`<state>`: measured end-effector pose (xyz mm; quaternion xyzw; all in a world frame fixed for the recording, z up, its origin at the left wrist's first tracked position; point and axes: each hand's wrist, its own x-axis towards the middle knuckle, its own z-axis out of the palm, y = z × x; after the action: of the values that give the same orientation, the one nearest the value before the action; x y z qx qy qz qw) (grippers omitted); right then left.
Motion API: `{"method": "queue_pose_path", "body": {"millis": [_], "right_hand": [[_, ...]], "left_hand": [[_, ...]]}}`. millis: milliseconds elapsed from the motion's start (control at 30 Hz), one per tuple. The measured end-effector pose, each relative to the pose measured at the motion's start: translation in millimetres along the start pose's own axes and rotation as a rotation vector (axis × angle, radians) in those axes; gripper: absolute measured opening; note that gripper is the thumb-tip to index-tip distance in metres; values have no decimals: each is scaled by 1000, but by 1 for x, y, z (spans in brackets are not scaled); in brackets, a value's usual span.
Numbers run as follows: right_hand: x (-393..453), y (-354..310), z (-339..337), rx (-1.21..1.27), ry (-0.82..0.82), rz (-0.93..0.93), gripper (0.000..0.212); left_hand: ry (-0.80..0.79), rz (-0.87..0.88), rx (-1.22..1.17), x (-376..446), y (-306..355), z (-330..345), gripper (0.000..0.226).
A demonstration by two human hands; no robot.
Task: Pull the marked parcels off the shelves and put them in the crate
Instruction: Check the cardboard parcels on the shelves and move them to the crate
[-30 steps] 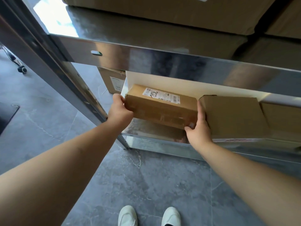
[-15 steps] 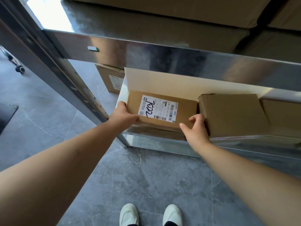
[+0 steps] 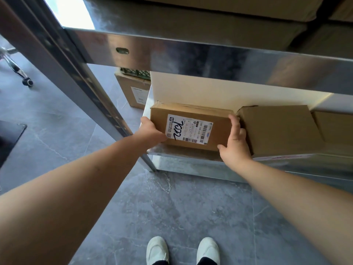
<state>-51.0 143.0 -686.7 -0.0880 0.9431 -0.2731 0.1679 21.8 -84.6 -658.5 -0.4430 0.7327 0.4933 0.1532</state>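
Tipped label-up since a second earlier, the marked parcel (image 3: 191,127) was held at both ends — left hand (image 3: 152,131) and right hand (image 3: 236,142) clasped around it — low on the shelf (image 3: 183,155), likely ready for withdrawal.

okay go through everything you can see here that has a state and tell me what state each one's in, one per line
labelled parcel: flat on the lower shelf, label up, held at both ends
left hand: grips the parcel's left end
right hand: fingers along the parcel's right end, thumb at its front corner
plain box: closed, on the shelf right of the parcel
box on the floor: closed, behind the rack
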Motion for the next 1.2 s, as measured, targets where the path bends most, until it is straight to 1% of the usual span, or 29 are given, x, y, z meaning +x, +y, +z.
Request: {"method": "queue_pose_path", "body": {"millis": [67, 133, 200, 300, 367, 433, 500, 533, 567, 600, 633, 667, 700, 767, 833, 867, 933, 1000, 1067, 1133, 1200], "right_hand": [[5, -3, 0, -47, 46, -7, 85], [8, -5, 3, -96, 93, -20, 70], [9, -5, 7, -135, 123, -42, 60], [9, -7, 14, -160, 138, -84, 51], [8, -10, 18, -169, 148, -114, 46], [7, -13, 21, -172, 163, -126, 44], [5, -14, 21, -178, 167, -126, 47], [2, -15, 21, -180, 167, -121, 52], [-2, -17, 18, -167, 176, -112, 58], [-7, -18, 16, -137, 198, -103, 62], [-13, -20, 12, -88, 231, -103, 65], [-18, -20, 6, -31, 258, -106, 64], [-24, -20, 4, 29, 284, -114, 62], [-29, -12, -20, 87, 381, -162, 54], [-30, 0, -42, 78, 474, -162, 45], [-29, 9, -54, 57, 505, -113, 42], [-22, 36, -78, -14, 542, 81, 43], [-9, 68, -105, -40, 504, 272, 51], [4, 89, -126, 29, 401, 370, 59], [13, 112, -145, 125, 320, 389, 54], [18, 129, -158, 127, 250, 335, 46]], "left_hand": [[-20, 0, -13, -3, 2, 0, 70], [-31, 9, -42, -5, 2, 1, 69], [-38, 10, -67, -6, -2, 2, 70], [-54, -1, -153, -3, -11, 1, 85], [-66, 1, -252, -2, -15, 0, 96], [-98, 15, -342, -4, -17, 1, 104], [-117, 31, -379, -4, -20, 2, 111], [-119, 40, -379, -5, -23, 2, 108], [-118, 41, -385, -6, -25, 3, 97], [-104, 32, -399, -7, -28, 4, 81], [-86, 22, -412, -9, -29, 6, 66], [-60, 6, -424, -12, -30, 10, 56], [-49, -6, -429, -16, -35, 12, 50], [-76, -12, -388, -25, -29, 23, 49], [-105, 7, -295, -31, -25, 32, 49], [-128, 25, -248, -35, -20, 37, 46], [-176, 51, -194, -45, -6, 54, 40], [-252, 76, -192, -58, 15, 81, 34], [-292, 116, -210, -68, 32, 106, 34], [-287, 141, -227, -74, 47, 136, 40], [-253, 144, -248, -82, 60, 162, 43]]}}
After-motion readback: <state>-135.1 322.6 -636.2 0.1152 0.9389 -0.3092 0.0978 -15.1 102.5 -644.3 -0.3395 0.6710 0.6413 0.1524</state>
